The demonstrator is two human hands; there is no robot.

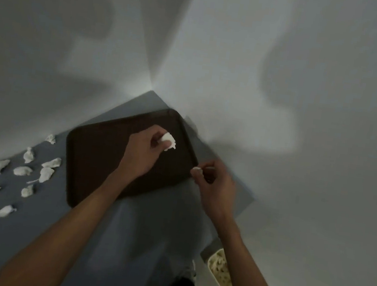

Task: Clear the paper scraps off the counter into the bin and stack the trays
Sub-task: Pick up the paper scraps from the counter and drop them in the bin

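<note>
A dark brown tray (99,155) lies on the grey counter (56,226) in the corner. Over the tray, my left hand (142,152) holds a crumpled white paper scrap (168,141) in its curled fingers. At the tray's right edge my right hand (213,182) pinches a small white scrap (196,168) between thumb and fingertips. Several more white scraps (23,170) lie scattered on the counter left of the tray. A white bin (221,275) with scraps inside stands below the counter at the lower right, partly behind my right forearm.
Two pale walls meet in a corner just behind the tray. The counter's right edge runs close to the right wall. A dark object sits on the floor near the bin at the bottom of the view.
</note>
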